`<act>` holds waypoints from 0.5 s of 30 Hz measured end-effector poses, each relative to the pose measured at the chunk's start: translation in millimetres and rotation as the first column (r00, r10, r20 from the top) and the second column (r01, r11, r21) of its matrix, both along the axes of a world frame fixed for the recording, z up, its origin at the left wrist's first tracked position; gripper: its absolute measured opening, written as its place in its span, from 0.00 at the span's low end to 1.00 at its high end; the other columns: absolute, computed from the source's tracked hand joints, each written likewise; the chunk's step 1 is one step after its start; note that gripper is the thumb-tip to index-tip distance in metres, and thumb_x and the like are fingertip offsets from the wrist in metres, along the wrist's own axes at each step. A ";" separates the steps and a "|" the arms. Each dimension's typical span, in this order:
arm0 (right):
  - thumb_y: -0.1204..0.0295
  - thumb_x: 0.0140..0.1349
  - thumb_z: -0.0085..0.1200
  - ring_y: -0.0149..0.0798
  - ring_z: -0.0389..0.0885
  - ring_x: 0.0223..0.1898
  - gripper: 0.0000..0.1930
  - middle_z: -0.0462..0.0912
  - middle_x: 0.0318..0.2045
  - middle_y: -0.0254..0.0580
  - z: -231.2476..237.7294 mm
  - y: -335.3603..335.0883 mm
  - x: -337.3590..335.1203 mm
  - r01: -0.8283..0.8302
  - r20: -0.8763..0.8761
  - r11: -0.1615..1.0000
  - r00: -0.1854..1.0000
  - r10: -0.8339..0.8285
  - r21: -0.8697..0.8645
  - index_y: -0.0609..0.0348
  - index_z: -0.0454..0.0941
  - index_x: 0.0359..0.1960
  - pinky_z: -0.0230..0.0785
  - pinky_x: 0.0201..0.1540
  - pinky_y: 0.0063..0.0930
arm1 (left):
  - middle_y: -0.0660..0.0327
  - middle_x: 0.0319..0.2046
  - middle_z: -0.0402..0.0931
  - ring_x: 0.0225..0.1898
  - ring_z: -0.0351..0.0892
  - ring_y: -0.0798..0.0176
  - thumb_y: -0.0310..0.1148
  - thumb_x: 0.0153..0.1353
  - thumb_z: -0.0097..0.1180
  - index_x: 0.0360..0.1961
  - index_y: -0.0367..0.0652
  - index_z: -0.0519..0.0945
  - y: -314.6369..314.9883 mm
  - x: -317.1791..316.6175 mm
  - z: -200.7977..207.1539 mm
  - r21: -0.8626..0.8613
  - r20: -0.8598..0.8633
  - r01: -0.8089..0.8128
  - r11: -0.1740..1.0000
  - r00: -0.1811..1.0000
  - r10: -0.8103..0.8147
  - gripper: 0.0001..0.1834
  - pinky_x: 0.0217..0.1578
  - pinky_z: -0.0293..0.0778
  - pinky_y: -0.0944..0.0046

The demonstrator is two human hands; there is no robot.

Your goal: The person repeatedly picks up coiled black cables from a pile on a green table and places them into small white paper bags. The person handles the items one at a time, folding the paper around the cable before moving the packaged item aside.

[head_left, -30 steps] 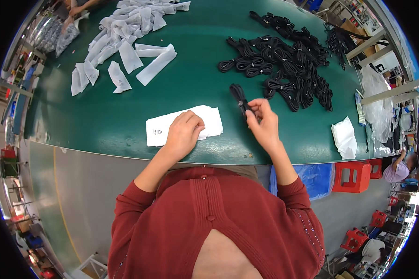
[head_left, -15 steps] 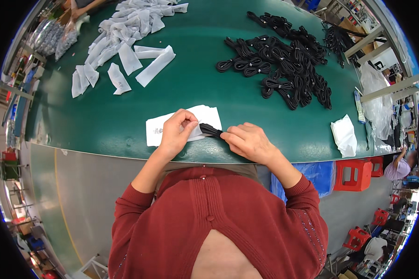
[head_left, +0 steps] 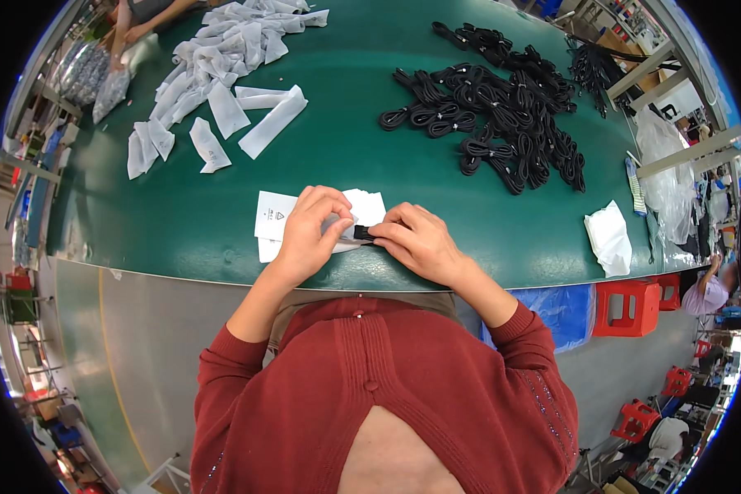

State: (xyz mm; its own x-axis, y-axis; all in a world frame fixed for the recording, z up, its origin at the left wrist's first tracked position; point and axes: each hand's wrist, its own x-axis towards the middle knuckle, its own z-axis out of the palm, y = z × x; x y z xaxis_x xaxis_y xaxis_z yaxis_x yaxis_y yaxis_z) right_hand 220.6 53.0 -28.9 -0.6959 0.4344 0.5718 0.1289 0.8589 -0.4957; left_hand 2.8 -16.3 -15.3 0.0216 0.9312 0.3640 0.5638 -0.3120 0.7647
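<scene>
Near the table's front edge, my left hand [head_left: 311,230] pinches the mouth of a small white bag [head_left: 273,214] with printing on it. More white bags [head_left: 366,200] lie flat beneath it. My right hand [head_left: 420,240] grips the end of a black bundled cable [head_left: 361,233], whose front part is inside the bag's mouth. Only a short stretch of the cable shows between my two hands. A heap of coiled black cables [head_left: 502,107] lies at the far right, and a pile of filled white bags [head_left: 222,58] at the far left.
A crumpled white bag [head_left: 608,239] lies at the table's right side beside a striped glove-like item [head_left: 635,188]. Clear plastic [head_left: 665,152] hangs over the right edge. Red stools [head_left: 626,309] stand below. Another person's arm [head_left: 152,20] reaches over clear bags at the far left.
My right hand has moved left toward my left hand, pushing the black cable further into the white bag. Less of the cable shows now. The other person's arm has shifted at the far left.
</scene>
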 end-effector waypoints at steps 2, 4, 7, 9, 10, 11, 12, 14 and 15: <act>0.74 0.51 0.66 0.41 0.76 0.34 0.13 0.76 0.34 0.38 0.8 0.6 -2.7 0.015 -0.022 0.997 1.000 -0.013 0.075 0.53 0.82 0.40 0.70 0.36 0.35 | 0.60 0.39 0.78 0.44 0.74 0.56 0.22 0.55 0.62 0.30 0.40 0.77 1.1 -1.2 4.2 -0.031 0.044 -0.012 0.999 0.999 0.013 0.05 0.46 0.71 0.59; 0.75 0.48 0.66 0.43 0.76 0.35 0.14 0.76 0.35 0.38 3.3 3.2 -5.0 0.022 -0.042 0.987 0.999 -0.016 0.159 0.53 0.83 0.39 0.71 0.38 0.37 | 0.60 0.40 0.78 0.44 0.74 0.58 0.23 0.56 0.61 0.31 0.40 0.77 3.3 -6.6 6.0 -0.032 0.039 -0.044 0.999 0.998 0.045 0.04 0.44 0.70 0.61; 0.76 0.46 0.66 0.45 0.75 0.37 0.16 0.76 0.35 0.40 10.5 9.4 -5.7 -0.033 -0.151 0.953 0.985 0.082 0.302 0.53 0.83 0.40 0.70 0.37 0.37 | 0.61 0.41 0.78 0.43 0.75 0.62 0.25 0.57 0.60 0.32 0.41 0.78 6.8 -20.7 7.9 -0.021 0.001 -0.095 0.995 0.995 0.095 0.03 0.41 0.70 0.64; 0.77 0.47 0.66 0.45 0.75 0.37 0.15 0.76 0.36 0.41 9.0 12.7 -8.7 -0.026 -0.176 0.963 0.981 0.075 0.269 0.53 0.83 0.39 0.69 0.37 0.37 | 0.61 0.41 0.78 0.43 0.75 0.62 0.25 0.58 0.60 0.31 0.40 0.78 5.5 -21.9 11.3 -0.068 0.033 -0.092 0.993 0.995 0.095 0.02 0.41 0.70 0.64; 0.78 0.47 0.66 0.45 0.74 0.38 0.15 0.76 0.36 0.41 7.9 13.3 -10.0 -0.022 -0.188 0.967 0.980 0.071 0.252 0.53 0.83 0.39 0.68 0.37 0.36 | 0.60 0.41 0.78 0.43 0.75 0.63 0.25 0.58 0.60 0.31 0.40 0.78 5.2 -18.7 13.4 -0.090 0.032 -0.075 0.993 0.996 0.079 0.03 0.41 0.70 0.65; 0.78 0.47 0.65 0.45 0.74 0.38 0.15 0.76 0.36 0.41 6.8 12.3 -10.9 0.024 -0.182 0.975 0.983 0.017 0.220 0.53 0.83 0.39 0.68 0.38 0.36 | 0.61 0.41 0.79 0.42 0.75 0.63 0.25 0.58 0.61 0.31 0.40 0.78 5.7 -17.2 12.0 -0.094 0.051 -0.066 0.993 0.996 0.071 0.03 0.41 0.70 0.65; 0.78 0.46 0.65 0.45 0.74 0.38 0.15 0.76 0.36 0.41 5.4 10.6 -12.4 0.070 -0.177 0.979 0.984 -0.037 0.190 0.53 0.83 0.38 0.68 0.38 0.36 | 0.61 0.41 0.79 0.42 0.75 0.64 0.25 0.58 0.61 0.31 0.40 0.78 6.7 -16.7 9.5 -0.097 0.069 -0.057 0.994 0.996 0.064 0.03 0.41 0.70 0.65; 0.80 0.44 0.64 0.45 0.75 0.38 0.16 0.76 0.37 0.40 -0.1 3.5 -17.7 0.241 -0.127 0.970 0.963 -0.237 0.015 0.53 0.83 0.38 0.67 0.39 0.36 | 0.60 0.41 0.79 0.42 0.75 0.64 0.26 0.58 0.61 0.32 0.40 0.78 7.3 -17.5 6.3 -0.080 0.107 -0.042 0.996 0.993 0.050 0.04 0.41 0.70 0.66; 0.80 0.44 0.64 0.45 0.74 0.38 0.16 0.76 0.37 0.40 1.4 2.1 -18.0 0.195 -0.108 0.980 0.976 -0.190 0.047 0.53 0.83 0.38 0.68 0.39 0.37 | 0.60 0.41 0.79 0.42 0.75 0.64 0.26 0.58 0.61 0.32 0.40 0.78 7.2 -18.1 5.3 -0.081 0.103 -0.042 0.996 0.993 0.050 0.04 0.41 0.70 0.66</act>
State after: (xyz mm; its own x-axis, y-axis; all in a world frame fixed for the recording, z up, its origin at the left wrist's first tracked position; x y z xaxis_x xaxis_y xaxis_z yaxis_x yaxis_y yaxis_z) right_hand 202.6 55.1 -27.5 -0.5386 0.5194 0.6635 0.2454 0.8500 -0.4662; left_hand -15.3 -9.2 -10.0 -0.0561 0.9560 0.2880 0.4913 -0.2247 0.8415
